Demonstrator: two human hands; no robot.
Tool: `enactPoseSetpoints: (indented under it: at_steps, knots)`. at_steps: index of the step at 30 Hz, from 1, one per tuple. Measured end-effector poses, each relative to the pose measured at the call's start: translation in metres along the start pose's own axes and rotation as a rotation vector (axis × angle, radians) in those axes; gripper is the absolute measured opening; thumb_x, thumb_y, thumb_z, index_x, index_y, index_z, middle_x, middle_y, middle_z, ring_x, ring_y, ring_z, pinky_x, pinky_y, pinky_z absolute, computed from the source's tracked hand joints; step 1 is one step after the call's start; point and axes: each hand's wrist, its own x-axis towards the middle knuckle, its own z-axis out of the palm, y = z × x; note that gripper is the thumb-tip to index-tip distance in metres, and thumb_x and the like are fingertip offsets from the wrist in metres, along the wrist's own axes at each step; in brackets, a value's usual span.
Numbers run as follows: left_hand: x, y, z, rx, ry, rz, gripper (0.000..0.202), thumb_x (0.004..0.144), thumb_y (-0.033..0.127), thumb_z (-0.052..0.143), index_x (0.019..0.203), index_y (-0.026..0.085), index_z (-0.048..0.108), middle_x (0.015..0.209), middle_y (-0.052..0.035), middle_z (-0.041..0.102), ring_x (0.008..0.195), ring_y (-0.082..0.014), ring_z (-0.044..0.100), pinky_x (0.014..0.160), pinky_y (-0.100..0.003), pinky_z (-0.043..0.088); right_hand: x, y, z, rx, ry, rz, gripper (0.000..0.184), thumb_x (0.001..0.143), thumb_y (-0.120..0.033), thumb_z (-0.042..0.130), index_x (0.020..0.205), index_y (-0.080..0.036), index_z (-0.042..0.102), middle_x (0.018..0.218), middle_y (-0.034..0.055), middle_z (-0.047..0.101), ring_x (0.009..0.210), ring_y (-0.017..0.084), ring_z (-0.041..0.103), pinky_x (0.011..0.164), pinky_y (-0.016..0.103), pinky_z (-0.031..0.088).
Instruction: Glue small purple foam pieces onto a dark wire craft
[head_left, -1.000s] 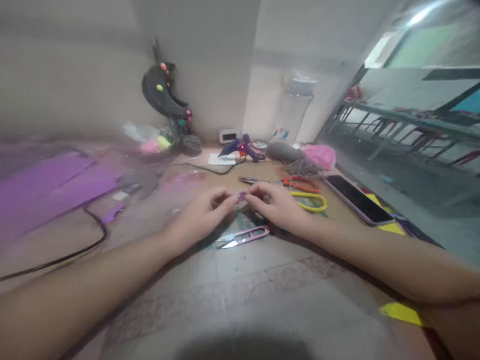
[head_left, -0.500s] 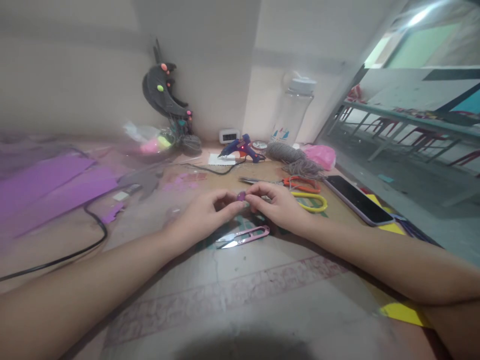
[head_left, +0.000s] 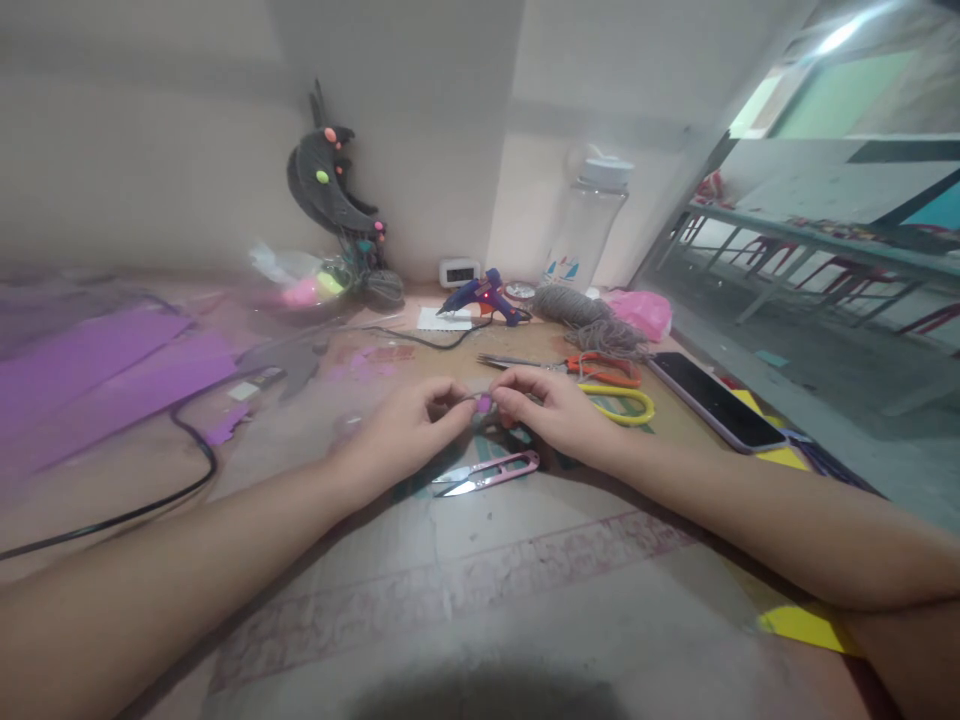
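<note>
Between the fingertips of both hands is a small purple piece (head_left: 485, 403), too small to make out in detail. My left hand (head_left: 424, 425) pinches its left side with thumb and forefinger. From the right, my right hand (head_left: 546, 408) closes thumb and fingers on the same piece. Just below the hands lie pink-handled thread snips (head_left: 495, 470) with the blades pointing left. Behind and beside my right hand are orange-handled pliers (head_left: 604, 368) and a yellow-handled tool (head_left: 630, 405), partly hidden by that hand.
A blue glue gun (head_left: 484, 295) with a lit red light stands at the back, near a small digital clock (head_left: 459, 271). Grey yarn (head_left: 585, 315), a clear bottle (head_left: 589, 225) and a phone (head_left: 716, 400) are at right. Purple sheets (head_left: 112, 375) and a black cable (head_left: 202, 470) lie left.
The purple piece has turned between my fingertips and now shows a flatter, brighter face. Both hands stay in nearly the same place.
</note>
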Motion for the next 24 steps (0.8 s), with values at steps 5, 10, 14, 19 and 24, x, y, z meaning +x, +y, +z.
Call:
enactPoseSetpoints:
  at_steps: [5, 10, 14, 19, 24]
  knots:
    - [0.0007, -0.0005, -0.0004, 0.025, 0.018, 0.03, 0.024, 0.089, 0.038, 0.049, 0.079, 0.02, 0.062, 0.077, -0.0005, 0.066, 0.072, -0.0167, 0.059, 0.066, -0.028, 0.044, 0.001, -0.0007, 0.0016, -0.022, -0.004, 0.016, 0.017, 0.085, -0.032, 0.057, 0.084, -0.016, 0.064, 0.063, -0.0022, 0.061, 0.059, 0.01, 0.056, 0.059, 0.022, 0.044]
    - [0.002, -0.0054, 0.001, 0.036, 0.206, 0.072, 0.022, 0.087, 0.034, 0.055, 0.104, 0.02, 0.057, 0.097, -0.0033, 0.063, 0.09, -0.0179, 0.059, 0.079, -0.03, 0.047, 0.0014, -0.0003, 0.0023, 0.058, -0.018, 0.087, 0.021, 0.084, -0.036, 0.059, 0.082, -0.015, 0.063, 0.061, -0.0024, 0.06, 0.056, 0.01, 0.054, 0.054, 0.021, 0.041]
    - [0.0019, -0.004, 0.0002, 0.116, 0.236, 0.056, 0.02, 0.089, 0.038, 0.051, 0.087, 0.019, 0.057, 0.081, -0.0008, 0.06, 0.077, -0.0163, 0.056, 0.069, -0.028, 0.044, 0.0041, 0.0052, 0.0017, 0.142, 0.027, 0.114, 0.027, 0.083, -0.042, 0.06, 0.082, -0.015, 0.062, 0.058, -0.0037, 0.057, 0.051, 0.008, 0.05, 0.049, 0.02, 0.038]
    - [0.0016, 0.0008, -0.0023, 0.185, 0.046, 0.087, 0.034, 0.091, 0.046, 0.046, 0.082, 0.02, 0.066, 0.08, -0.0025, 0.064, 0.078, -0.0188, 0.057, 0.068, -0.03, 0.04, 0.0045, 0.0046, 0.0006, 0.15, 0.019, 0.08, 0.026, 0.082, -0.041, 0.061, 0.081, -0.015, 0.062, 0.058, -0.0038, 0.056, 0.052, 0.008, 0.05, 0.051, 0.02, 0.039]
    - [0.0016, 0.0037, -0.0037, 0.192, 0.032, 0.094, 0.034, 0.092, 0.042, 0.044, 0.08, 0.019, 0.064, 0.079, -0.0031, 0.065, 0.079, -0.0191, 0.057, 0.072, -0.03, 0.041, 0.0031, 0.0024, 0.0006, 0.094, -0.017, 0.057, 0.024, 0.084, -0.038, 0.059, 0.079, -0.015, 0.062, 0.058, -0.0026, 0.057, 0.054, 0.009, 0.051, 0.054, 0.021, 0.041]
